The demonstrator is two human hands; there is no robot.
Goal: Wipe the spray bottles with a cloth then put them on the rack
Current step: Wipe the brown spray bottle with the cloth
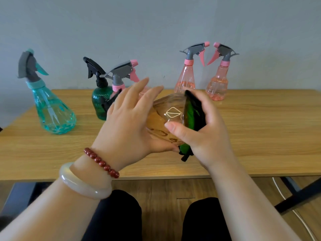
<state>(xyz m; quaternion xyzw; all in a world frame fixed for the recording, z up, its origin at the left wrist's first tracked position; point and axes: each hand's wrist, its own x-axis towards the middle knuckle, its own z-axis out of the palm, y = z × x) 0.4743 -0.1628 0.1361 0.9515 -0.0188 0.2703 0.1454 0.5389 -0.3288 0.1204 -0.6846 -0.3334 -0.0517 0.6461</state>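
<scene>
A single wide-angle view from the person's head looks forward and down, close above the fingers [139, 87]. Beyond them the worktop [260, 136] runs to a grey wall [156, 23]; nearer than them, the person's knees [114, 214] and the floor [165, 192] show.

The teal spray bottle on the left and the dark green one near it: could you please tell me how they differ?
The teal spray bottle is pale and see-through with a wide faceted base; the dark green bottle is darker and narrower. The teal one has a grey head with a teal trigger; the green one's head is all black. Both stand on the table.
</scene>
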